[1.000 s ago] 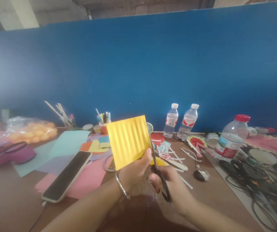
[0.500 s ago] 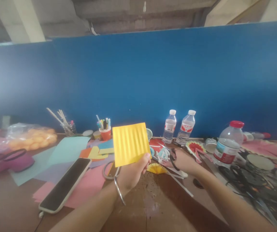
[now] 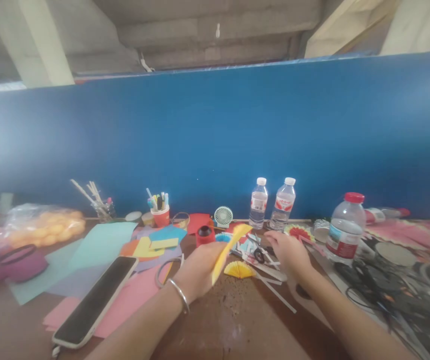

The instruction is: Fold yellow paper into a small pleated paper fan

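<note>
My left hand [image 3: 196, 272], with a metal bangle on its wrist, is closed on a creased yellow paper sheet [image 3: 230, 247] that I see edge-on, tilted up to the right. My right hand [image 3: 288, 250] reaches out over the paper scraps, fingers loosely apart and holding nothing. Black-handled scissors [image 3: 260, 254] lie on the table just left of its fingertips. A small folded yellow fan [image 3: 239, 270] rests on the brown table [image 3: 237, 320] between my two hands.
A phone [image 3: 95, 300] lies on pink paper at the left. Coloured sheets [image 3: 106, 240], a pen cup [image 3: 160, 212], a red pot [image 3: 204, 235], a mini fan [image 3: 223, 216], two small bottles [image 3: 271, 204] and a large bottle [image 3: 344, 230] line the blue partition. Black cables [image 3: 391, 295] fill the right.
My right hand carried the scissors forward, set them down among the scraps and let go. My left hand lowered the yellow sheet and turned it edge-on. The view tilted upward.
</note>
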The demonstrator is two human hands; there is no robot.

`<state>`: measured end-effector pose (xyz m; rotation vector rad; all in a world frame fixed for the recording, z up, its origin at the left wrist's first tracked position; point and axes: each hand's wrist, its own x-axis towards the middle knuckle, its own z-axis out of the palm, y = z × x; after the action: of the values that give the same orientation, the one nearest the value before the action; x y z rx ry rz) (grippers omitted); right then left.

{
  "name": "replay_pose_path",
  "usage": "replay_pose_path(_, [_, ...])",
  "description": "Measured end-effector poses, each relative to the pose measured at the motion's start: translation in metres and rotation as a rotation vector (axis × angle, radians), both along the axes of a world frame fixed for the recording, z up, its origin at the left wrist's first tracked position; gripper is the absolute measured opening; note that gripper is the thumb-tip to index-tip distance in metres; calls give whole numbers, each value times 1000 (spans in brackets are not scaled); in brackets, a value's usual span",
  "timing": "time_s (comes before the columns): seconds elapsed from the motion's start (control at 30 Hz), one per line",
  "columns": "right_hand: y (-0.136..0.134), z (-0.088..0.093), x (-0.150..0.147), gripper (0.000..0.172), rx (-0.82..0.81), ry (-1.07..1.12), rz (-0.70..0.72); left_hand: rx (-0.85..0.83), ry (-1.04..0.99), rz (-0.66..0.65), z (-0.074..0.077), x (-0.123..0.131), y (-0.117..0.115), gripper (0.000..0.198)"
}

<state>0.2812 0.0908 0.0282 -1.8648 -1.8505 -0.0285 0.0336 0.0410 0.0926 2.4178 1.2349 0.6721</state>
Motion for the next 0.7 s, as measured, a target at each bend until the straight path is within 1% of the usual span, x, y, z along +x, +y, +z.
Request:
replay_pose_path(0.03, [0,2,0,29,22,41,23,90,80,-23,3,-2,3,30])
replay_pose_path(0.07, [0,3,0,27,30,89,47,136,117,-28,5,-4,7,41])
replay_pose_path(0.13, [1,5,0,22,2,188,85,166,167,-41,5,-8,13,55])
replay_pose_path(0.2, [2,4,0,20,-34,260,88,172,228,-82,0,-12,18,60])
replay_pose_path(0.27, [4,2,-1,22,-24,283,78,159,265,-129,-12,-13,20,60])
replay_pose_path(0.37, [8,-5,-2,28,24,267,89,81,276,-197,-38,-16,17,57])
replay_pose_path(0.43, [9,-10,-2,30,25,269,117,25,302,-243,-52,-20,13,62])
replay_pose_path(0.47, [9,-12,-2,29,16,272,134,11,312,-241,-57,-23,11,66])
replay_pose_path(0.53, [10,-15,-2,25,-7,265,149,3,301,-189,-62,-29,7,68])
replay_pose_path(0.63, [11,-17,0,21,-30,236,131,2,217,-86,-61,-35,3,61])
replay_pose_path(0.7, [12,-19,4,20,-39,212,121,1,164,-59,-61,-36,2,58])
